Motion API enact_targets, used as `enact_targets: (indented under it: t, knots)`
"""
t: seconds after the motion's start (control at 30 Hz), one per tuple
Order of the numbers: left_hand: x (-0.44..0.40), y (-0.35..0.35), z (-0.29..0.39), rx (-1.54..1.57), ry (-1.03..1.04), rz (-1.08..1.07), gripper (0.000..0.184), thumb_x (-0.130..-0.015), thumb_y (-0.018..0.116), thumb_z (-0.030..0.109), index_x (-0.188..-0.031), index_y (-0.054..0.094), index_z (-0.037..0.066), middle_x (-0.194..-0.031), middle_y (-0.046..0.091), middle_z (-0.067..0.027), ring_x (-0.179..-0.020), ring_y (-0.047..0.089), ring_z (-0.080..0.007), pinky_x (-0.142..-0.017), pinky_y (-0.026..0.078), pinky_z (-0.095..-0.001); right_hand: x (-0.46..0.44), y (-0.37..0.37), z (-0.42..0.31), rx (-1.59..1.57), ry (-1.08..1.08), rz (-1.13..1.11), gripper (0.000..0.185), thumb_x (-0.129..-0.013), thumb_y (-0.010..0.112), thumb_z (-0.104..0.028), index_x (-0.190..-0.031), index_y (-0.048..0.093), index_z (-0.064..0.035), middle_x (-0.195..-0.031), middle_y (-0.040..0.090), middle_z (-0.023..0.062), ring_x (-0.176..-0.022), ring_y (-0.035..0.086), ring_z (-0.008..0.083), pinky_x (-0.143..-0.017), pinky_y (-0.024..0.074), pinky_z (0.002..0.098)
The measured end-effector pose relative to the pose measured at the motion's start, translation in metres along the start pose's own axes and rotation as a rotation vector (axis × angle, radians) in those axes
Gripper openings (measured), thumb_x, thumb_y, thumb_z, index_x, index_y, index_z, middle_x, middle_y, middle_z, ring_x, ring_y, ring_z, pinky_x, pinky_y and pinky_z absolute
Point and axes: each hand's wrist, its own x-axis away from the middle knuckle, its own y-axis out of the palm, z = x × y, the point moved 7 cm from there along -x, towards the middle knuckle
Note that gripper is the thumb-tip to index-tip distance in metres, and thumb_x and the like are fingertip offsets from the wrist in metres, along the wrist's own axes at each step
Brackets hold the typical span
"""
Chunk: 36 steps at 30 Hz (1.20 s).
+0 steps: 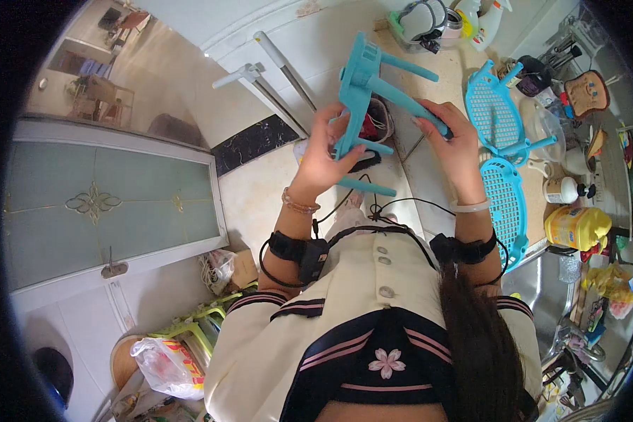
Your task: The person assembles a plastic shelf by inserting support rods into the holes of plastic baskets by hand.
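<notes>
A turquoise plastic rack tier [359, 88] with several leg posts is held up in front of me, its tray seen nearly edge-on. My left hand [325, 144] is closed round the near end of its tray. My right hand [456, 144] pinches the tip of one long leg [404, 102] between thumb and fingers. On the counter to the right lies a matching turquoise mesh tier [496, 116] with legs attached. Nearer to me lies another turquoise mesh tray [505, 207], partly behind my right forearm.
Bottles [489, 24] and a clear bin stand at the counter's far end. A yellow tub [577, 226] and a white jar [563, 190] sit beside the trays. At left are a frosted-glass door [112, 204] and plastic bags [167, 369]. White poles [281, 63] lean on the wall.
</notes>
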Motion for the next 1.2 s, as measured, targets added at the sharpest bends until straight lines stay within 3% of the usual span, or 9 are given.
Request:
enact_targets:
  t: [0.07,0.2,0.3,0.4,0.5,1.0,1.07,1.1,1.2]
  knots:
    - [-0.006,-0.001,0.009,0.08,-0.028,-0.031,0.066,-0.072,0.061,-0.007,-0.129,0.028,0.003,-0.128,0.039,-0.0199,-0.117,0.042,-0.0224,-0.093,0.037,-0.0349,0.0,0.001,-0.005,0.066,0.013,-0.031,0.026,-0.072,0.068,-0.011,-0.097,0.063,-0.0043,-0.083,0.06,0.0099,-0.073,0.059,0.0228,-0.066,0.0463,0.0279]
    - [-0.02,-0.002,0.016,0.042,-0.004,0.088,0.081,-0.074,0.058,-0.01,-0.139,0.011,0.002,-0.129,0.038,-0.0146,-0.115,0.042,-0.0214,-0.095,0.036,-0.0324,0.004,0.013,-0.01,0.097,-0.073,-0.046,0.026,-0.071,0.07,-0.016,-0.093,0.064,-0.0054,-0.084,0.061,0.0101,-0.075,0.061,0.0248,-0.065,0.0482,0.0305]
    - [-0.024,0.002,0.02,0.081,-0.067,0.076,0.079,-0.074,0.059,-0.01,-0.138,0.013,0.002,-0.129,0.037,-0.013,-0.114,0.043,-0.0202,-0.095,0.037,-0.0329,0.004,0.013,-0.013,0.083,-0.052,-0.047,0.025,-0.07,0.07,-0.017,-0.092,0.064,-0.0055,-0.083,0.062,0.0101,-0.073,0.062,0.0253,-0.064,0.049,0.0309]
    - [-0.024,0.011,0.026,-0.011,-0.001,0.095,0.077,-0.074,0.057,-0.011,-0.137,0.015,0.002,-0.129,0.037,-0.0128,-0.114,0.043,-0.0191,-0.094,0.039,-0.0314,0.004,0.009,-0.016,0.114,-0.051,-0.034,0.025,-0.07,0.07,-0.016,-0.091,0.063,-0.0052,-0.083,0.062,0.0099,-0.07,0.062,0.0254,-0.062,0.0492,0.0305]
    - [-0.026,0.009,0.021,0.14,-0.033,0.148,0.073,-0.075,0.056,-0.011,-0.136,0.018,0.001,-0.125,0.041,-0.0124,-0.112,0.045,-0.0183,-0.092,0.041,-0.0301,0.001,0.008,-0.016,0.141,-0.07,-0.035,0.025,-0.069,0.071,-0.015,-0.091,0.063,-0.0048,-0.082,0.063,0.0099,-0.069,0.062,0.0253,-0.06,0.0493,0.0298]
    - [-0.028,0.0,0.016,-0.072,0.066,0.226,0.06,-0.073,0.062,-0.005,-0.127,0.036,-0.002,-0.112,0.052,-0.0096,-0.097,0.053,-0.0145,-0.082,0.046,-0.0266,-0.008,0.013,-0.031,0.086,-0.068,-0.035,0.021,-0.069,0.07,-0.012,-0.086,0.062,-0.0027,-0.078,0.062,0.0093,-0.061,0.061,0.0232,-0.056,0.0482,0.0282]
    - [-0.025,-0.012,0.005,-0.236,0.014,0.261,0.061,-0.072,0.064,-0.005,-0.127,0.035,-0.005,-0.113,0.051,-0.0106,-0.098,0.052,-0.015,-0.084,0.045,-0.0268,-0.01,0.015,-0.03,0.087,-0.043,-0.045,0.019,-0.07,0.069,-0.012,-0.085,0.062,-0.003,-0.076,0.061,0.0094,-0.06,0.06,0.0243,-0.057,0.0478,0.0288]
    - [-0.026,-0.016,0.001,-0.308,-0.011,0.277,0.062,-0.072,0.065,-0.005,-0.126,0.035,-0.007,-0.113,0.051,-0.011,-0.099,0.052,-0.0152,-0.085,0.044,-0.0269,-0.013,0.013,-0.035,0.105,-0.09,-0.014,0.018,-0.07,0.069,-0.012,-0.084,0.062,-0.0029,-0.075,0.061,0.009,-0.059,0.06,0.0245,-0.057,0.0476,0.0288]
    - [-0.036,-0.022,0.0,-0.146,-0.029,0.319,0.059,-0.072,0.064,-0.002,-0.126,0.039,-0.002,-0.105,0.056,-0.009,-0.091,0.055,-0.0129,-0.077,0.047,-0.0258,-0.025,-0.004,-0.032,0.125,-0.169,0.165,0.017,-0.072,0.068,-0.012,-0.084,0.061,-0.0026,-0.073,0.061,0.0084,-0.059,0.059,0.0232,-0.057,0.0471,0.0284]
